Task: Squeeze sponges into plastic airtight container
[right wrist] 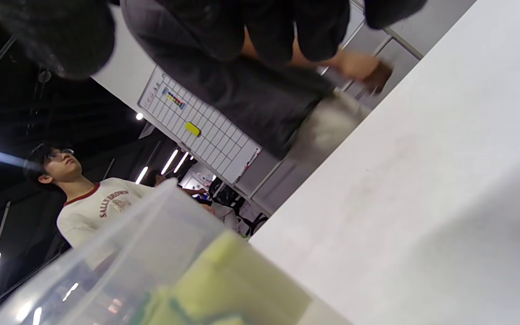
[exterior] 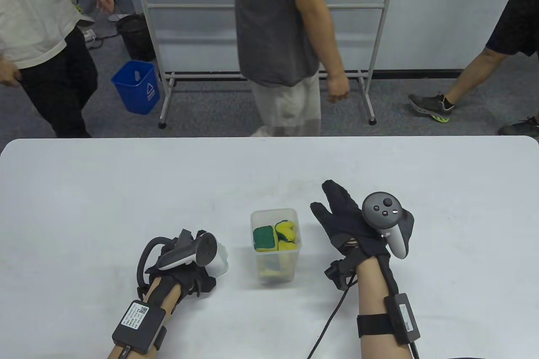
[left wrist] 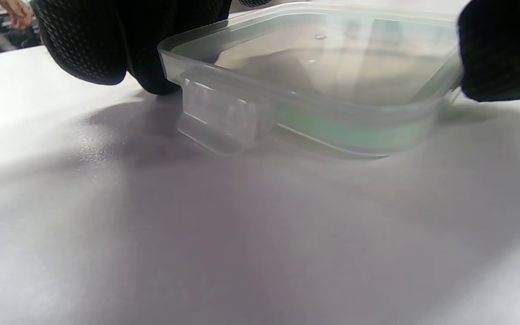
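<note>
Honestly, the container (exterior: 274, 245) sits mid-table, sponges (exterior: 276, 238) squished inside. Left hand (exterior: 185, 266) at its 9 o'clock pinches the clear lid (left wrist: 314, 76) by opposite edges; right hand (exterior: 351, 224) at 3 o'clock is spread flat, holding nothing. Lid's light, slick and bendy, so grip the rim.

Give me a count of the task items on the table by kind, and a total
Sponges showing at the container's top: 2 (green-faced, yellow)
Clear plastic container: 1
Clear lid, gripped by the left hand: 1
Total: 4; more sponge lies lower down, uncountable.
</note>
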`<action>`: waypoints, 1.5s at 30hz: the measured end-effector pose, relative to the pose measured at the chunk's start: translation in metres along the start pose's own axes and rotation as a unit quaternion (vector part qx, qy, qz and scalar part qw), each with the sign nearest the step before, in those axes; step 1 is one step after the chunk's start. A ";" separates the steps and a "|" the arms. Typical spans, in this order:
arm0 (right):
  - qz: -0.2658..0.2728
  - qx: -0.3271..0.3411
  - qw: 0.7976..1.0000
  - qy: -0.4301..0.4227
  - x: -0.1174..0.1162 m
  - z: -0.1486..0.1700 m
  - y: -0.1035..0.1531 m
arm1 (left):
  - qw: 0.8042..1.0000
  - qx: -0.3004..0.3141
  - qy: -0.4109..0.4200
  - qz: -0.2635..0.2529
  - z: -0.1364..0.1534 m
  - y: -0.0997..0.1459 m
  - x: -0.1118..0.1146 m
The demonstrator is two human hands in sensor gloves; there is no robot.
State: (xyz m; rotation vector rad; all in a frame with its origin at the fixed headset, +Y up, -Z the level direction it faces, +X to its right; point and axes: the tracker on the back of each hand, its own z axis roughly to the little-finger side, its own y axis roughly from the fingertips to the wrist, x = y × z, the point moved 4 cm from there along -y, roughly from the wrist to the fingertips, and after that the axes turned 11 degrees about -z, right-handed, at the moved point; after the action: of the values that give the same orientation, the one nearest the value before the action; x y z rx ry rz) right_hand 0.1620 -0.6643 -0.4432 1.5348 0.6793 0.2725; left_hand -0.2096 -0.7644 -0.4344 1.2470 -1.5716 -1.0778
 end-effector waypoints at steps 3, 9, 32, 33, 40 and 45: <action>0.001 0.002 1.000 -0.002 0.001 -0.001 0.001 | 0.998 -0.015 0.063 -0.009 0.011 0.001 -0.007; 0.001 0.009 1.000 -0.009 0.003 -0.004 0.002 | 0.984 -0.023 0.160 -0.077 0.031 0.011 -0.049; -0.028 0.088 0.990 -0.103 -0.006 -0.087 0.036 | 0.926 0.176 0.186 -0.277 -0.094 0.042 -0.210; -0.033 0.078 0.990 -0.115 -0.009 -0.086 0.034 | 0.927 0.177 0.182 -0.277 -0.099 0.041 -0.208; 0.003 0.062 0.989 -0.134 -0.006 -0.079 0.031 | 0.915 0.168 0.156 -0.333 -0.105 0.043 -0.203; 0.019 0.079 0.982 -0.172 -0.002 -0.078 0.032 | 0.876 0.149 0.271 -0.370 -0.081 0.050 -0.201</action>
State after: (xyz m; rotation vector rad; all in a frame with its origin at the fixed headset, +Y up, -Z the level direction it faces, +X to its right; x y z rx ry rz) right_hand 0.1248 -0.5993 -0.4041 1.6949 0.4043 -0.0214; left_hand -0.1149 -0.5701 -0.3840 2.2417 -0.8361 -0.8051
